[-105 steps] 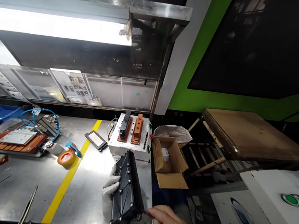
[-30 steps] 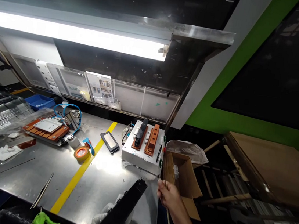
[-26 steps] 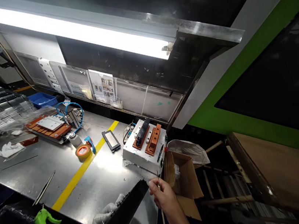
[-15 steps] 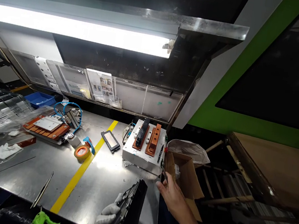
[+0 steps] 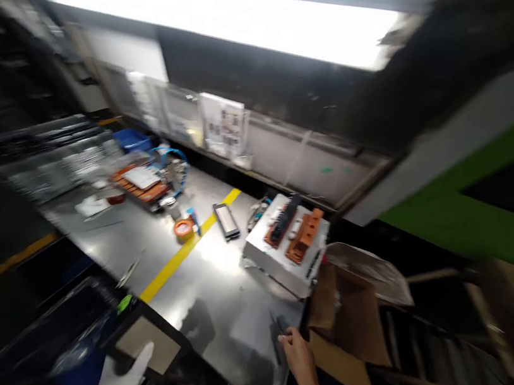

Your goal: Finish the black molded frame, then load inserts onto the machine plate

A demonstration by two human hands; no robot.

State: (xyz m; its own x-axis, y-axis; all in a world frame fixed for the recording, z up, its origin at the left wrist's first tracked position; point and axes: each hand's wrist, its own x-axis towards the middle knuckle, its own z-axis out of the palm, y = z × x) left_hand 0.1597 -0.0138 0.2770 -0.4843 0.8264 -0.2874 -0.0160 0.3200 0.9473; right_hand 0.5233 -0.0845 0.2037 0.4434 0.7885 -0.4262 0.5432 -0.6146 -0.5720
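Note:
Low in the view, my left hand (image 5: 121,382), in a white glove, grips a black rectangular frame with a beige panel (image 5: 150,344); its thumb lies over the panel. My right hand (image 5: 298,354) is bare, near the table's right edge, with its fingers pinched on a thin dark pointed tool (image 5: 279,323). Blur hides the tool's exact kind. A smaller black frame with a pale window (image 5: 226,221) lies on the metal table (image 5: 232,304). Beyond my right hand stands a white block fixture (image 5: 275,270) with a black part (image 5: 284,219) and an orange-brown holder (image 5: 304,236) on top.
An open cardboard box (image 5: 354,314) stands right of the table. Tape (image 5: 183,230), tweezers (image 5: 130,270) and an orange-brown fixture (image 5: 141,182) with blue tubing lie left. Plastic-wrapped parts (image 5: 65,159) fill the far left. A bright tube lamp (image 5: 215,14) hangs above.
My left hand has brought the black frame left and down, turning its beige panel into view. My right hand has moved lower, away from the white fixture. The camera view has swung left and blurred.

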